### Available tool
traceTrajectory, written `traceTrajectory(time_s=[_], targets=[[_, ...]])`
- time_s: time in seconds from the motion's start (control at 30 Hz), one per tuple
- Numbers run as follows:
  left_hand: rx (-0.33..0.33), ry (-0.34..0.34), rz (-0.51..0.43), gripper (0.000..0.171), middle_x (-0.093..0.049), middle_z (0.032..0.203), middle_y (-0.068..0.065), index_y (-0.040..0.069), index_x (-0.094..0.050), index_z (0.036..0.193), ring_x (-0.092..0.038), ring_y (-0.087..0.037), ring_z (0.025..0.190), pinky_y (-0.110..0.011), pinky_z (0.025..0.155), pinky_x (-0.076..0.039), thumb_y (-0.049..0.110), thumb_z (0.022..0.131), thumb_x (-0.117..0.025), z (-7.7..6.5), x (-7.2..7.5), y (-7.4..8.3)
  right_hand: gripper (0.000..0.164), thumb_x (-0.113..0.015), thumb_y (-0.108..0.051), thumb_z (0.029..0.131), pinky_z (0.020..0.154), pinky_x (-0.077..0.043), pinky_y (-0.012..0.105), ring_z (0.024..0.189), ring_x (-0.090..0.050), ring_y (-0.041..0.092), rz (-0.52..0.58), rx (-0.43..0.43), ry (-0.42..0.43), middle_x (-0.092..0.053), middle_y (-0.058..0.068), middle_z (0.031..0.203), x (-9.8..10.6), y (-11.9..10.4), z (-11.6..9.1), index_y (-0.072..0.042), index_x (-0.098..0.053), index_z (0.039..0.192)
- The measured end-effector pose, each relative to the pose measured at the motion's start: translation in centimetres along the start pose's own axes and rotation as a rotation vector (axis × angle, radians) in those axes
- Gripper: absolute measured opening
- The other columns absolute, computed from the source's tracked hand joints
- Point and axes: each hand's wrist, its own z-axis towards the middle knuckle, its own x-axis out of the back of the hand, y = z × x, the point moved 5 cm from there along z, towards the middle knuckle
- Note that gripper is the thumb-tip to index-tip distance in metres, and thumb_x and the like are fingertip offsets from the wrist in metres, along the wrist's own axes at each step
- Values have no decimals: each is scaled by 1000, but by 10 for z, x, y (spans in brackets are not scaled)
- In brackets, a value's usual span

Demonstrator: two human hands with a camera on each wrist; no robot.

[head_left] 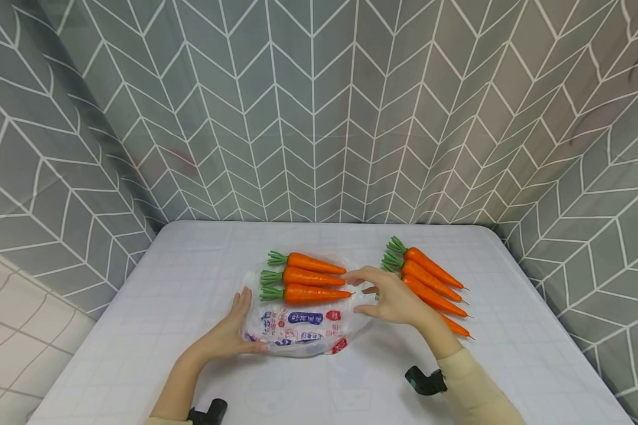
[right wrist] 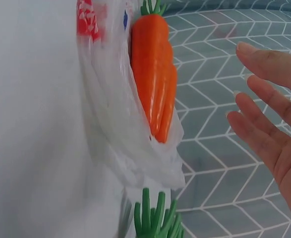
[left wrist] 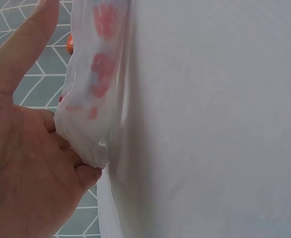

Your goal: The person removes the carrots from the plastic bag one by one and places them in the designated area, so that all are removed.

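A white plastic bag (head_left: 303, 336) with blue and red print lies on the table, filled with something hidden beneath the film. Three orange carrots with green stem stubs, among them the front carrot (head_left: 316, 294), lie side by side on top of it. My left hand (head_left: 234, 330) rests against the bag's left side, fingers extended along it and thumb at the front corner. Over the bag's right edge, near the carrot tips, hovers my right hand (head_left: 390, 298), its fingers loosely bent and nothing in them. In the right wrist view this hand (right wrist: 279, 119) is apart from the carrots (right wrist: 155, 74).
Several more carrots (head_left: 430, 274) lie in a slanted row on the right of the white table (head_left: 202, 254), partly behind my right hand and forearm. A grey curtain (head_left: 329, 118) with white chevron lines stands along the back and sides.
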Motion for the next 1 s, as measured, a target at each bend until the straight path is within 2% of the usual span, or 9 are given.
traceTrajectory(time_s=[0.13,0.53,1.0], targets=[[2,-1,-4,130,10,157,-25,-6,4,150,11,-44,142,-57,112,-5,45,70,-84,0,-1,-1,54,-80,-6,77,82,-56,42,105,-60,26,21,-2,-10,-64,14,114,-6,-2,7,-4,-59,126],[5,6,2,131,9,157,-25,-6,3,150,10,-44,142,-57,113,-6,47,68,-84,1,-2,-2,54,-78,-2,78,84,-55,45,107,-59,24,52,29,-70,-63,12,122,-25,-5,25,-4,-57,127],[-4,4,4,130,9,157,-26,-7,3,150,11,-44,142,-57,112,-5,46,69,-84,-1,-1,-1,53,-79,-3,77,88,-53,39,104,-61,17,-4,60,-74,-65,4,119,-37,-6,35,-10,-59,125]])
